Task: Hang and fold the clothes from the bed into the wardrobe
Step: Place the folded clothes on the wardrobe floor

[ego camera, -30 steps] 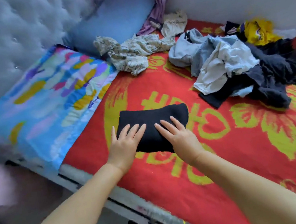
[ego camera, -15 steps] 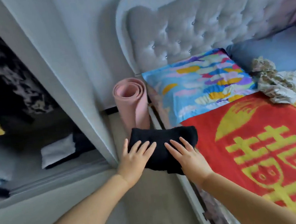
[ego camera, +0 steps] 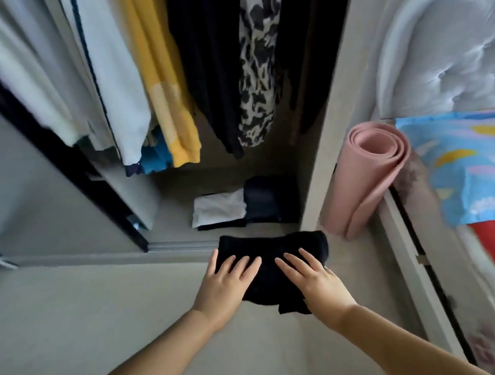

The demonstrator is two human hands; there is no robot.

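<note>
Hands (ego camera: pixel 227 284) (ego camera: pixel 313 279) grip my folded black garment (ego camera: pixel 274 248) at six o'clock of the wardrobe (ego camera: pixel 313 147); folded stack (ego camera: pixel 242 207) inside, shirts (ego camera: pixel 118 78) hung at twelve; this piece not yet shelved.
</note>
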